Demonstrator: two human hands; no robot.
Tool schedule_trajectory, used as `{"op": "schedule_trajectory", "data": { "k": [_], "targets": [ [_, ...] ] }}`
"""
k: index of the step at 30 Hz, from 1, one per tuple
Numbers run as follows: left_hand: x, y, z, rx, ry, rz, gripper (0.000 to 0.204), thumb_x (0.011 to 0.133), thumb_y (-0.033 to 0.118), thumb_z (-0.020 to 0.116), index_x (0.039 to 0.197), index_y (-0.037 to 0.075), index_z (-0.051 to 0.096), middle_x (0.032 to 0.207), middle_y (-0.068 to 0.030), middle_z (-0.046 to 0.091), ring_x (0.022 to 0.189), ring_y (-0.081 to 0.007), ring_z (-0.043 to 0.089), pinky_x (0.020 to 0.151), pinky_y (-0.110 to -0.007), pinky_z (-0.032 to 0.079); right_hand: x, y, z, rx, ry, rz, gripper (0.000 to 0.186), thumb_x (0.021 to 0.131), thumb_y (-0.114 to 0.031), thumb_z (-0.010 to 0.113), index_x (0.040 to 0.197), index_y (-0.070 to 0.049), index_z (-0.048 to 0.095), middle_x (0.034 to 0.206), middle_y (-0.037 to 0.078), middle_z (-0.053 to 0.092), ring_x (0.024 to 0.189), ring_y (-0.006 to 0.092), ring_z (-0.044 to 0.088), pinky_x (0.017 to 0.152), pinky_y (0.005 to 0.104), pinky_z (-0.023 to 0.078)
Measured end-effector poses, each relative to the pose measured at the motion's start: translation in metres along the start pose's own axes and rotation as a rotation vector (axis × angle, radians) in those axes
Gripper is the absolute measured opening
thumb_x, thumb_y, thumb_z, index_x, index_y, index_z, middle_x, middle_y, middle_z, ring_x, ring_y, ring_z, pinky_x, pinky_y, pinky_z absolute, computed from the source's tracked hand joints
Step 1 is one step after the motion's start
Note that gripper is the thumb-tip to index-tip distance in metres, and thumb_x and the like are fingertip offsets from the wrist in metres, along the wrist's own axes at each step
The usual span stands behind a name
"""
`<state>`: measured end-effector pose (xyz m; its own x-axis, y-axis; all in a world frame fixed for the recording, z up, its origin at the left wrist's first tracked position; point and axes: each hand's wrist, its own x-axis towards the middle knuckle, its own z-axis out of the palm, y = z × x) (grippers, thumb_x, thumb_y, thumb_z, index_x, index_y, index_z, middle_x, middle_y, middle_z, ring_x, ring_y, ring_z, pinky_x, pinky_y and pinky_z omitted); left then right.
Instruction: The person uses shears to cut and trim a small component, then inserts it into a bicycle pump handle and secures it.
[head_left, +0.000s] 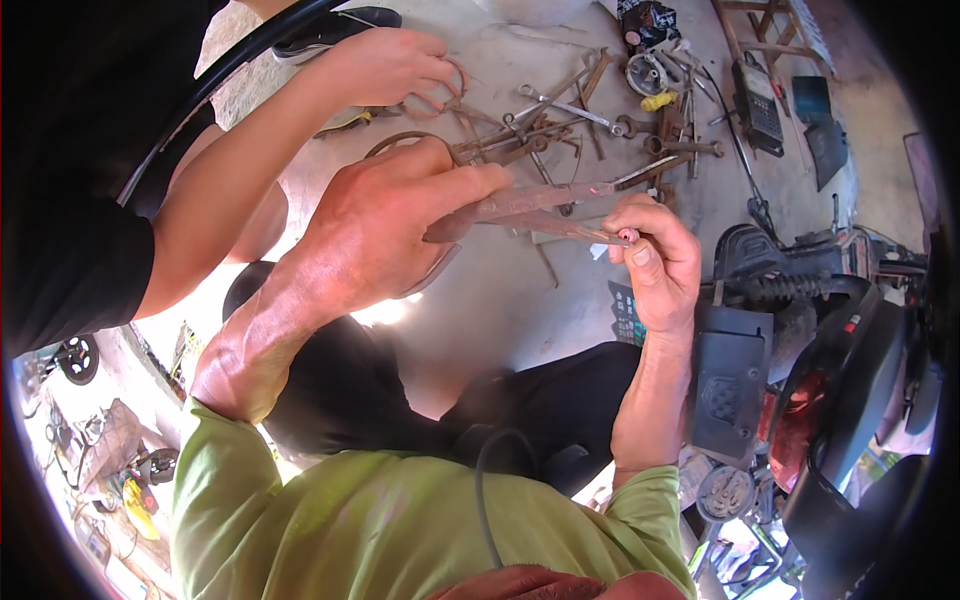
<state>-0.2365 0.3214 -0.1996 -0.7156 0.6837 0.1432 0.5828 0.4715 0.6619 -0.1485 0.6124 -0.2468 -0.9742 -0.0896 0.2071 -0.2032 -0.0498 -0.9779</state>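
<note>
My left hand (385, 215) is closed around the handles of large, rusty scissors (530, 203). Their blades stand apart and point to the right. One blade's tip reaches the fingertips of my right hand (657, 255), which pinches a small, pinkish, rolled piece (628, 236); I cannot make out its kind. A whitish scrap (599, 250) shows just beside those fingers. To the far left, a co-worker's hand (390, 68) has its fingers on a thin orange loop (440, 97), part of a thing I cannot name.
Several wrenches (575, 108) and rusty tools lie heaped on the concrete floor beyond my hands. A yellow-tipped part (657, 101), a dark keypad device (758, 105) and a wooden stool (770, 25) are at the far right. A motorbike (830, 370) stands close on my right.
</note>
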Motion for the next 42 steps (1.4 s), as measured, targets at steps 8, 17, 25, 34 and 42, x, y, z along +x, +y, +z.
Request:
{"op": "schedule_trajectory", "data": {
  "k": [8,17,25,34,42],
  "targets": [
    [0.005,0.003,-0.003,0.080,0.014,-0.008,0.045,0.081,0.003,0.078,0.124,0.015,0.072,0.085,-0.0076,0.059,0.080,-0.0282,0.063,0.068,-0.041,0.052,0.002,-0.004,0.000,0.024,0.020,0.030,0.038,0.100,-0.029,0.071,0.112,0.006,0.070,0.091,0.006,0.065,0.081,0.0122,0.053,0.072,0.0272,0.044],
    [0.006,0.001,-0.004,0.152,0.005,-0.009,0.044,0.080,0.003,0.076,0.122,0.015,0.072,0.086,-0.0081,0.060,0.083,-0.0302,0.064,0.071,-0.043,0.053,0.006,-0.007,-0.004,-0.048,0.009,0.033,0.030,0.098,-0.021,0.071,0.109,0.006,0.071,0.091,0.007,0.066,0.083,0.0141,0.053,0.073,0.0288,0.043],
    [0.003,0.002,-0.005,0.232,0.022,0.004,0.044,0.079,0.002,0.075,0.121,0.015,0.071,0.089,-0.0084,0.059,0.084,-0.0314,0.063,0.074,-0.044,0.052,0.012,-0.006,-0.006,-0.299,-0.046,-0.052,0.027,0.094,-0.019,0.073,0.108,0.004,0.072,0.090,0.010,0.067,0.081,0.0178,0.057,0.074,0.0303,0.045],
    [0.003,-0.003,-0.004,0.025,-0.032,-0.032,0.056,0.075,-0.005,0.078,0.128,0.012,0.070,0.085,-0.0087,0.056,0.080,-0.0286,0.060,0.068,-0.040,0.050,0.003,-0.005,-0.003,-0.045,-0.007,0.068,0.029,0.096,-0.021,0.072,0.108,0.005,0.071,0.094,0.009,0.067,0.084,0.0165,0.054,0.077,0.0305,0.043],
    [0.004,-0.006,0.006,-0.121,-0.069,-0.044,0.052,0.082,-0.003,0.080,0.131,0.012,0.070,0.089,-0.0084,0.061,0.077,-0.0236,0.062,0.065,-0.036,0.052,-0.001,-0.001,-0.003,0.123,0.025,0.071,0.033,0.098,-0.025,0.072,0.108,0.006,0.071,0.097,0.008,0.068,0.080,0.0130,0.053,0.072,0.0272,0.043]
  ]
}}
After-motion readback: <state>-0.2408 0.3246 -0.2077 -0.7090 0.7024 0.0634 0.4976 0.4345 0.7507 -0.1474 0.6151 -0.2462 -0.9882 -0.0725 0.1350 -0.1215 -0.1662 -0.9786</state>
